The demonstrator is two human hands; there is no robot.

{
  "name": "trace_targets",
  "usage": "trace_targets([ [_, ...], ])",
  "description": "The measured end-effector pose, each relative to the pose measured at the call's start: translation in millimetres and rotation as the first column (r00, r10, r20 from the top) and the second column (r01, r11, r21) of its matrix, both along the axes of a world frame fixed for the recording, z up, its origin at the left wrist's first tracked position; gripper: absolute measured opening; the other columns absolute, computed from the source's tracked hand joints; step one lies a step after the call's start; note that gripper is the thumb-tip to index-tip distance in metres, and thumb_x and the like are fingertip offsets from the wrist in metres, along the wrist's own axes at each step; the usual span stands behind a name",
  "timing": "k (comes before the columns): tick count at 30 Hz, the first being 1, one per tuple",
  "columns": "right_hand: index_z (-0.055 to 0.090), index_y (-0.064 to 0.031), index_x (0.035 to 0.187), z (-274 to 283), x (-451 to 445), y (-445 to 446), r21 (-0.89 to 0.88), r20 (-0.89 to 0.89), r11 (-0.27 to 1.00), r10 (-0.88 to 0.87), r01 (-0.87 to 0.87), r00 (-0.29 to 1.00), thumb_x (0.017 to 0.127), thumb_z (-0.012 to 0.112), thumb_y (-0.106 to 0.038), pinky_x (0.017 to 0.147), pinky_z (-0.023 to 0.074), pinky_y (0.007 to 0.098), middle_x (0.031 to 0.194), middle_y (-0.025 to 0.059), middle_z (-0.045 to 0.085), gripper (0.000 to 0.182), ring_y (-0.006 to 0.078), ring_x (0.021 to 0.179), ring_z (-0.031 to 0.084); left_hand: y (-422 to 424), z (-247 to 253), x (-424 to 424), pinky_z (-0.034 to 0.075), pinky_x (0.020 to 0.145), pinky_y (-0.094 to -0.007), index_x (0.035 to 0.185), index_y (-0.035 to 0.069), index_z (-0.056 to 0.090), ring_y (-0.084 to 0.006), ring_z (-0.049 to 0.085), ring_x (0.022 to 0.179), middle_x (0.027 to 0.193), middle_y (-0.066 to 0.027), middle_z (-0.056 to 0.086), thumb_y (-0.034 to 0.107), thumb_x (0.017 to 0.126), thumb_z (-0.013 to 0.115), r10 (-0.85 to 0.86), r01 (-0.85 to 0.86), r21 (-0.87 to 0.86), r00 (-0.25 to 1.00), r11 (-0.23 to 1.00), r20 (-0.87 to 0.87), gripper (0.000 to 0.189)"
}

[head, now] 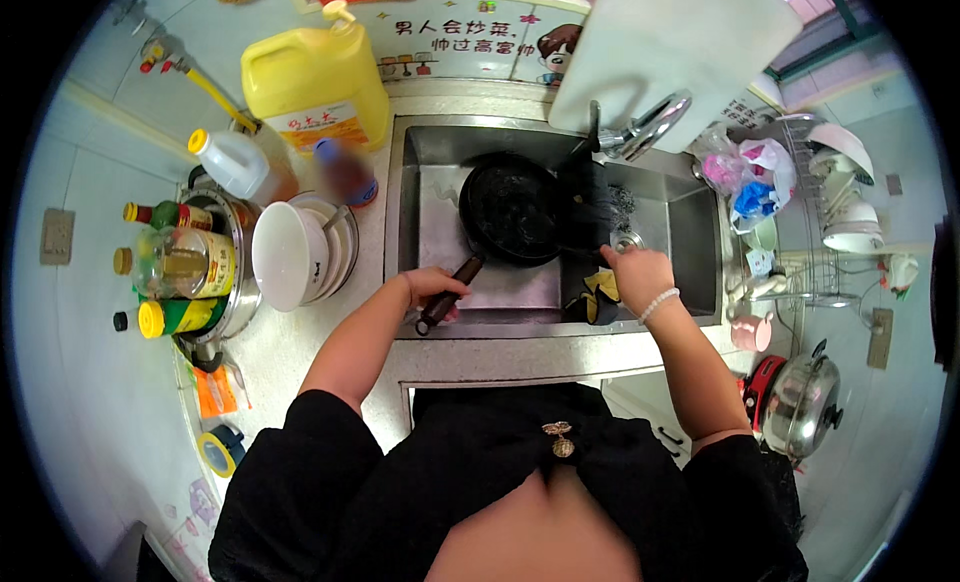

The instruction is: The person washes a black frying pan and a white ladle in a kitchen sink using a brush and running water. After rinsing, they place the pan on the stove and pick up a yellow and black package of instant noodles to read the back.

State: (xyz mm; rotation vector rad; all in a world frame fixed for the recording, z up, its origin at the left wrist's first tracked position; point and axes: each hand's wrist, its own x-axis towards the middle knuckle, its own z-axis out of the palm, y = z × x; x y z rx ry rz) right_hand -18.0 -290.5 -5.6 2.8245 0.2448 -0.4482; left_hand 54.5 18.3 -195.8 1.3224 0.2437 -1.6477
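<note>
My left hand [435, 288] is closed around the brown handle of a black frying pan [514, 209], which is in the left part of the stainless steel sink [487, 308]. Over the sink's divider, my right hand [634, 274] grips the near end of a dark, thin-handled tool, perhaps a spatula; its far end is blurred and I cannot tell its exact kind. Below that hand lies a yellow and black cloth or sponge [600, 293]. A steel wool scourer [621, 207] lies in the right basin, beyond the drain. The chrome faucet [645, 128] stands behind the sink.
Left of the sink are stacked white bowls and plates [289, 256], a yellow detergent jug [315, 79], and several bottles on a steel pot [244, 282]. A white cutting board [675, 49] leans behind. At right are a wire dish rack [810, 207] and a lidded electric pot [801, 406].
</note>
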Motion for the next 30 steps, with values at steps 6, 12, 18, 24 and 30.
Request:
trace_targets([
  [6,0.053,-0.0159,0.112,-5,-39,-16,0.271,0.202,0.898,-0.405,0.346,0.892,0.077,0.058,-0.024,0.056,0.0478,0.0416,0.077,0.0137,0.059,0.036,0.0307,0.067,0.060,-48,47,-47,0.046,0.043,-0.0243,0.095,0.001,0.048,-0.0100,0.050,0.052,0.088,-0.0130,0.059,0.010,0.081,0.050,0.465,-0.721,-0.195,0.604,0.665,-0.647,0.017],
  [12,0.051,-0.0124,0.116,-22,-67,-46,0.706,0.187,0.658,-0.532,0.263,0.826,0.076,0.060,-0.023,0.066,0.0456,0.0404,0.086,0.0157,0.061,0.042,0.0339,0.076,0.058,-77,94,-41,0.046,0.041,-0.0283,0.086,0.001,0.046,-0.0136,0.050,0.048,0.070,-0.0076,0.051,0.003,0.073,0.053,0.501,-0.525,-0.083,0.841,0.847,-0.205,0.015],
  [18,0.048,-0.0059,0.120,-41,-102,-92,0.917,0.044,0.341,-0.605,0.209,0.795,0.080,0.058,-0.018,0.070,0.0450,0.0276,0.089,0.0146,0.063,0.043,0.0201,0.076,0.061,-79,150,-105,0.045,0.037,-0.0345,0.096,0.000,0.040,-0.0192,0.051,0.043,0.068,-0.0114,0.050,0.001,0.063,0.060,0.282,-0.434,0.179,0.795,0.883,0.538,0.038],
  [24,0.044,0.0053,0.121,-78,-138,-129,0.979,-0.139,0.044,-0.577,0.200,0.805,0.082,0.058,-0.009,0.077,0.0398,0.0196,0.104,0.0045,0.057,0.044,0.0070,0.088,0.050,-81,165,-176,0.047,0.048,-0.0372,0.110,-0.001,0.040,-0.0284,0.058,0.054,0.073,-0.0175,0.056,0.005,0.060,0.059,0.027,-0.472,0.291,0.559,0.832,0.829,0.054],
  [30,0.044,0.0041,0.121,-100,-142,-149,0.975,-0.141,0.084,-0.486,0.207,0.862,0.084,0.056,-0.014,0.080,0.0401,0.0241,0.106,0.0109,0.057,0.043,0.0121,0.090,0.052,-96,168,-225,0.045,0.066,-0.0472,0.121,0.003,0.032,-0.0401,0.057,0.075,0.082,-0.0251,0.058,0.007,0.063,0.054,-0.356,-0.529,0.462,0.295,0.712,0.887,0.062],
])
